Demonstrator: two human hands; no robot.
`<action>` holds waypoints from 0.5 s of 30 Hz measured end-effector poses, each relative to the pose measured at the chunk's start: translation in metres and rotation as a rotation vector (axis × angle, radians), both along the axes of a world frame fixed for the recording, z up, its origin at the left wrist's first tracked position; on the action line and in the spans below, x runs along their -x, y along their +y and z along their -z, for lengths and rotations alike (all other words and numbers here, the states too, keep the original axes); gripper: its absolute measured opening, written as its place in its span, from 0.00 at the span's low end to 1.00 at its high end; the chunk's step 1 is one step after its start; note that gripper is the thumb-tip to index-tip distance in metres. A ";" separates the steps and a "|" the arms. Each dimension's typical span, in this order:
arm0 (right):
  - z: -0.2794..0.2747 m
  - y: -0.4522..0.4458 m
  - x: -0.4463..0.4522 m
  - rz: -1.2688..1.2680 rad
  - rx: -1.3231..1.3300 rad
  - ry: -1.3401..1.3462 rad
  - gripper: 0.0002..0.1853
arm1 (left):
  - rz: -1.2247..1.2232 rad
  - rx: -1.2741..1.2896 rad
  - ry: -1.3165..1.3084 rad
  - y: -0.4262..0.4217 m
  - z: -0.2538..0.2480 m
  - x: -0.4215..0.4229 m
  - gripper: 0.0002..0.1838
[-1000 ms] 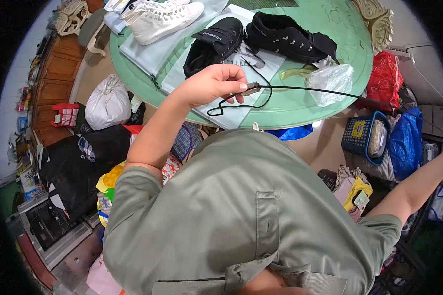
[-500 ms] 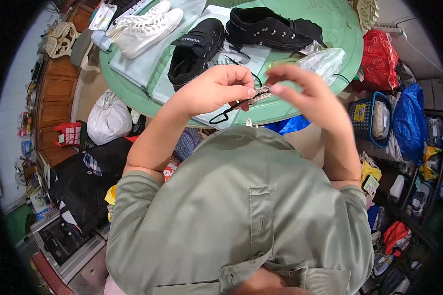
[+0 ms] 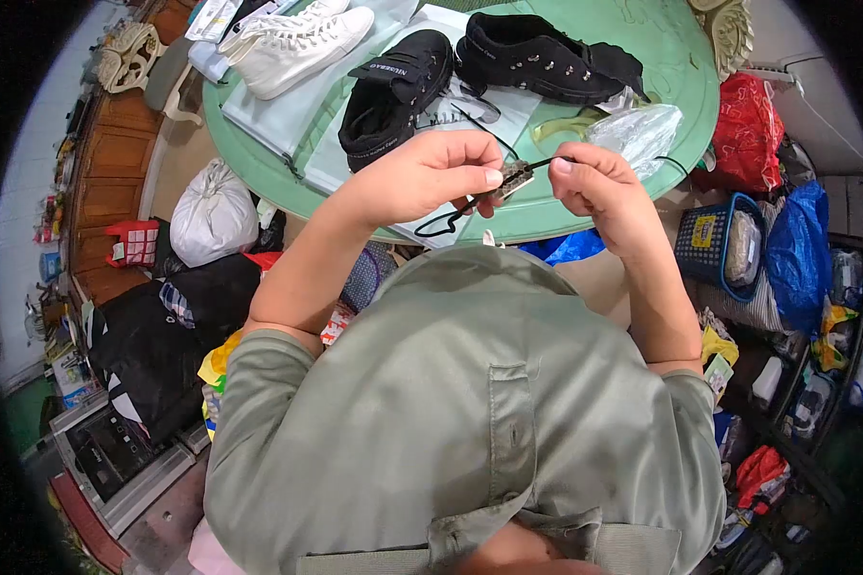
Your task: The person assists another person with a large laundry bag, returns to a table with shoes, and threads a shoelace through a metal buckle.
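Note:
My left hand (image 3: 441, 177) pinches a small metallic piece (image 3: 516, 179) over the near edge of the green table (image 3: 547, 222). A black lace (image 3: 437, 227) runs through or along that piece and hangs in a loop below my fingers. My right hand (image 3: 599, 192) is closed on the same lace just right of the piece; the lace's far part curves out behind it. Beyond my hands lie two black shoes, one (image 3: 398, 91) tilted at the left, the other (image 3: 547, 62) on its sole, with a white high-top shoe (image 3: 292, 48) further left.
Crumpled clear plastic (image 3: 633, 131) lies right of the shoes. On the right stand a blue basket (image 3: 705, 244), a blue bag (image 3: 798, 254) and a red bag (image 3: 743, 134). A white sack (image 3: 213, 216) and a black bag (image 3: 153, 345) are at the left.
My right hand has come in from the far right, where it was stretched out along the lace, and has closed on the lace beside the metallic piece. My left hand has kept its pinch.

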State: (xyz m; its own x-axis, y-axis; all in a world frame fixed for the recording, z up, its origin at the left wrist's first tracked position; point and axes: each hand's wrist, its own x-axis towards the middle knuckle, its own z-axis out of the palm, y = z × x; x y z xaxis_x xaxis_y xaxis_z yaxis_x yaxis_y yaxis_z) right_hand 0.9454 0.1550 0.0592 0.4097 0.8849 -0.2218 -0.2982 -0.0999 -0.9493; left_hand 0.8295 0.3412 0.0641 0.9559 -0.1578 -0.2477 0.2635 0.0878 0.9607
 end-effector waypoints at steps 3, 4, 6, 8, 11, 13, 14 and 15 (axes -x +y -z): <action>0.002 0.000 0.002 0.049 -0.040 0.149 0.11 | 0.053 -0.032 -0.049 0.000 -0.001 0.000 0.07; 0.003 0.000 0.003 0.094 -0.057 0.195 0.11 | 0.061 -0.037 -0.055 -0.001 -0.003 0.000 0.07; 0.006 -0.002 0.001 0.087 -0.082 0.212 0.11 | 0.070 -0.041 -0.059 -0.002 -0.003 -0.001 0.07; 0.007 -0.002 0.000 0.078 -0.110 0.227 0.10 | 0.091 -0.038 -0.069 -0.002 -0.004 -0.002 0.07; 0.006 -0.002 0.000 0.085 -0.143 0.262 0.11 | 0.044 -0.002 -0.037 -0.005 -0.008 -0.003 0.05; 0.005 0.001 -0.001 0.097 -0.101 0.052 0.10 | 0.001 0.040 -0.071 -0.003 0.001 -0.008 0.04; 0.001 0.003 0.002 0.103 -0.105 0.050 0.10 | -0.044 0.083 -0.102 -0.002 0.005 -0.010 0.03; -0.004 0.007 0.006 0.117 -0.080 -0.057 0.10 | -0.073 0.149 -0.128 -0.004 0.005 -0.013 0.03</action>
State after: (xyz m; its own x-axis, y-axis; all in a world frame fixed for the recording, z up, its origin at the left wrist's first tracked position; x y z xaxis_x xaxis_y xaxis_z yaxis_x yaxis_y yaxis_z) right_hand 0.9396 0.1616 0.0631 0.5206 0.8445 -0.1257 -0.2486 0.0091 -0.9686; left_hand 0.8421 0.3372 0.0591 0.9883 -0.1125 -0.1027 0.1278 0.2456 0.9609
